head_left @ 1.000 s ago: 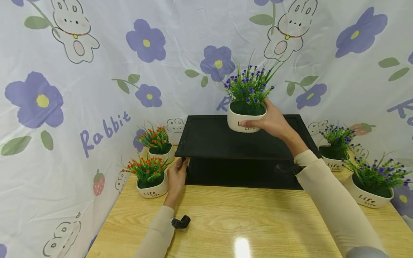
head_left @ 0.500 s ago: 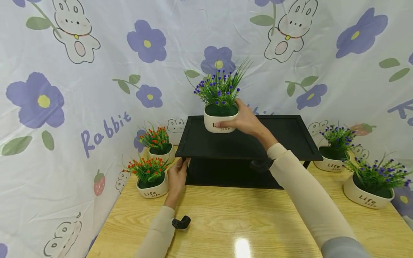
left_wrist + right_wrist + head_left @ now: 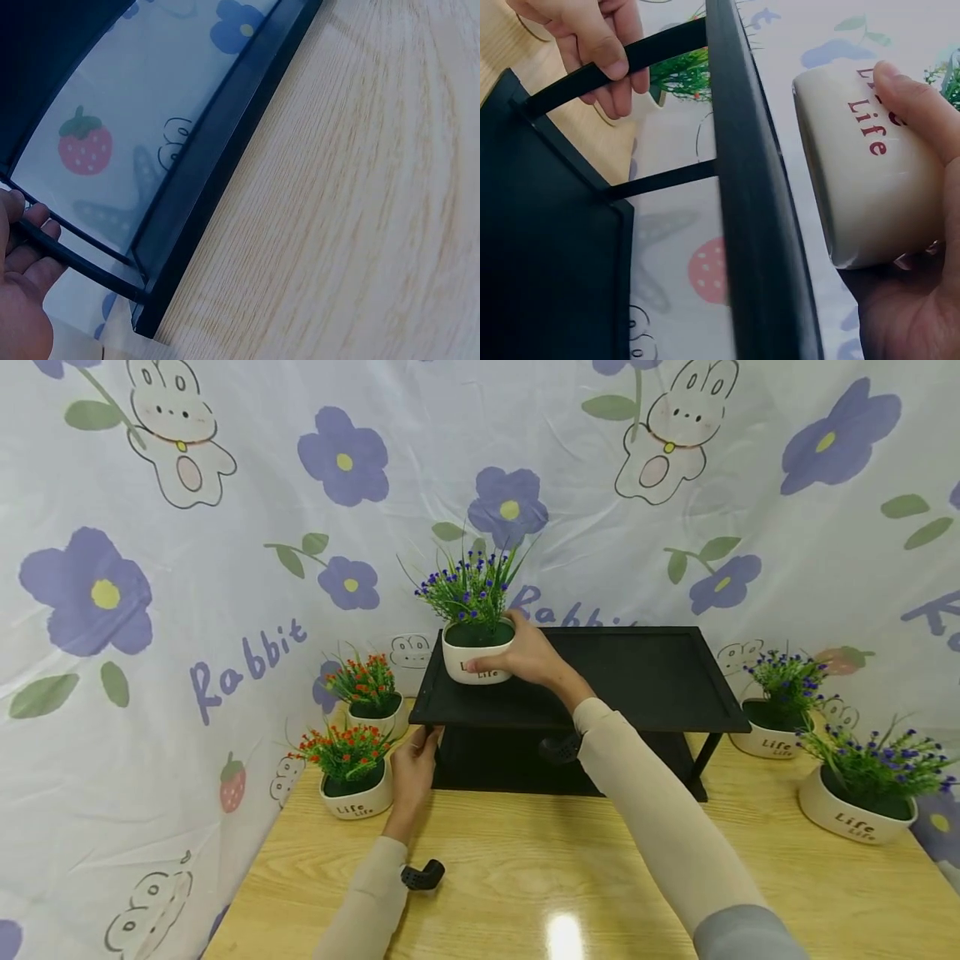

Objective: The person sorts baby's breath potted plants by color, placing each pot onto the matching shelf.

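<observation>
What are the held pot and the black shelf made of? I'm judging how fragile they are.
Pot: likely glazed ceramic, or glossy plastic; smooth cream surface with printed lettering. Shelf: matte black, probably painted wood or metal; thin straight bars, no visible grain.

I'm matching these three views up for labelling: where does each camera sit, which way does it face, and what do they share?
Head: worn on the head, looks forward and down at the black shelf on the wooden table; both forearms and hands show.
Left wrist: low by the table, looks along the shelf's base; the left hand grips a thin shelf bar.
Right wrist: beside the shelf's top edge; the right hand holds the white pot.
Shared: the right wrist view also shows the left hand on the bar; all show the shelf.
</observation>
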Available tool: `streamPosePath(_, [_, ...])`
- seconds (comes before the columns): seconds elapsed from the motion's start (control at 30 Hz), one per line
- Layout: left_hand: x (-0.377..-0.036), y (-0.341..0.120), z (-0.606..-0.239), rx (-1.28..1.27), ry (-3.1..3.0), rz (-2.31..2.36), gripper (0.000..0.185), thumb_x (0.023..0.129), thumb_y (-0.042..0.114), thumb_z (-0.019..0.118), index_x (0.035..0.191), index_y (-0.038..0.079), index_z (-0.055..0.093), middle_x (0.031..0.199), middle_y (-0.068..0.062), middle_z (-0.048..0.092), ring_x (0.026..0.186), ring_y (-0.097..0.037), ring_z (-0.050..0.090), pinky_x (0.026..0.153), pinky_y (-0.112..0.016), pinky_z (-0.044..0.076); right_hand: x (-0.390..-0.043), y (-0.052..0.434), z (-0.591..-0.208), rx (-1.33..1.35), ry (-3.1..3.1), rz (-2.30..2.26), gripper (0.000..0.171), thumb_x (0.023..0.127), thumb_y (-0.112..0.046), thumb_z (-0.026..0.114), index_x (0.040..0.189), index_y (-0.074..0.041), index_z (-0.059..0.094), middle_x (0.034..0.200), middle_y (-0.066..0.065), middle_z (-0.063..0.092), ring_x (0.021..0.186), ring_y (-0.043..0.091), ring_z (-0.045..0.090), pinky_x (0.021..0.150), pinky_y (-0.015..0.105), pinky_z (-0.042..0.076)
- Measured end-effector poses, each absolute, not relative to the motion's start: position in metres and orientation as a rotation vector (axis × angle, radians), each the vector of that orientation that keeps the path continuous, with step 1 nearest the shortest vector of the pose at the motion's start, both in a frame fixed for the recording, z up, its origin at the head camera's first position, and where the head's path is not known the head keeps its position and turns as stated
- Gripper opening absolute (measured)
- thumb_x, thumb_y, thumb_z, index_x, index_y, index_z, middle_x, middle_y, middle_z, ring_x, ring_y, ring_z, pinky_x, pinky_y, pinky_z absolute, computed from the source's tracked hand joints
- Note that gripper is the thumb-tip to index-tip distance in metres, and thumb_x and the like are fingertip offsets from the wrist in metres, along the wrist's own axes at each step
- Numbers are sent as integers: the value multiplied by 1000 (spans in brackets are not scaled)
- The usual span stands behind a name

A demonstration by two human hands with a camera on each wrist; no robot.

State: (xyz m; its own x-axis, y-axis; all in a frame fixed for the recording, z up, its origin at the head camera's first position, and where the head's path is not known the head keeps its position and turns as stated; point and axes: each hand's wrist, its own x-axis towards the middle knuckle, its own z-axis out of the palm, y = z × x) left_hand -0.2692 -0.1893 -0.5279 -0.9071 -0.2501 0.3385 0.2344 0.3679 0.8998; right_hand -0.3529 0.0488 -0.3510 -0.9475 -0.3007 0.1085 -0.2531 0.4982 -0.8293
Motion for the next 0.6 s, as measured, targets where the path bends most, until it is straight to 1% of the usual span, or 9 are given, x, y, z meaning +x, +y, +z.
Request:
streamPosePath(0.07, [-269,-189,-528,15,-2214,-1564,25,111,19,61,127,9,78,111,-19,79,86,-23,69,76,-30,53,-354,47,-355,-483,2671,-1481,125,76,-59,91,170,-16,21,163,16,44,138,36,55,115,58,47])
streamPosePath(0.17, [-268,-190,-528,15,-2217,-1552,25,111,21,61,126,10,79,108,-15,79,79,-23,63,68,-21,42,-356,46,-360,-472,2671,-1465,126,75,-61,91,170,-17,21,164,17,43,140,37,54,116,58,46])
streamPosePath(0.23, [-269,-190,-528,15,-2217,-1549,26,111,21,61,127,10,78,120,-15,79,86,-28,65,72,-22,44,-356,45,-362,-468,2663,-1454,126,75,-62,91,170,-18,20,167,17,40,144,37,51,117,59,45])
streamPosePath(0.3, [-269,-189,-527,19,-2220,-1550,26,111,20,61,127,10,78,121,-17,78,91,-29,68,75,-23,48,-357,46,-364,-466,2655,-1448,127,75,-62,91,171,-19,19,168,16,39,145,38,50,118,59,44])
streamPosePath(0.33, [-270,-189,-527,19,-2217,-1551,26,111,20,61,127,9,78,122,-18,78,91,-30,69,77,-26,51,-357,46,-365,-466,2650,-1449,127,75,-61,91,171,-20,19,168,17,38,146,38,50,118,59,44])
streamPosePath(0.4, [-270,-189,-527,24,-2214,-1549,25,110,19,62,126,9,78,123,-19,78,102,-28,75,86,-33,60,-358,47,-365,-468,2638,-1455,127,76,-60,91,171,-21,17,170,17,36,148,39,47,120,59,42])
streamPosePath(0.47, [-271,-188,-527,29,-2210,-1544,25,110,18,63,126,9,79,127,-17,77,116,-27,74,97,-43,61,-358,47,-366,-471,2626,-1457,127,76,-59,91,171,-21,15,171,17,34,150,39,45,121,60,41])
streamPosePath(0.5, [-271,-188,-527,31,-2204,-1546,24,109,17,63,125,8,79,128,-17,77,121,-27,73,100,-46,60,-358,47,-366,-472,2620,-1455,128,76,-59,91,171,-21,15,171,17,33,151,39,44,121,60,40])
streamPosePath(0.6, [-271,-188,-527,36,-2199,-1553,23,109,17,64,123,8,79,127,-15,77,117,-26,74,97,-44,60,-358,48,-365,-479,2603,-1450,129,77,-58,91,171,-21,12,173,17,31,153,39,42,122,60,38])
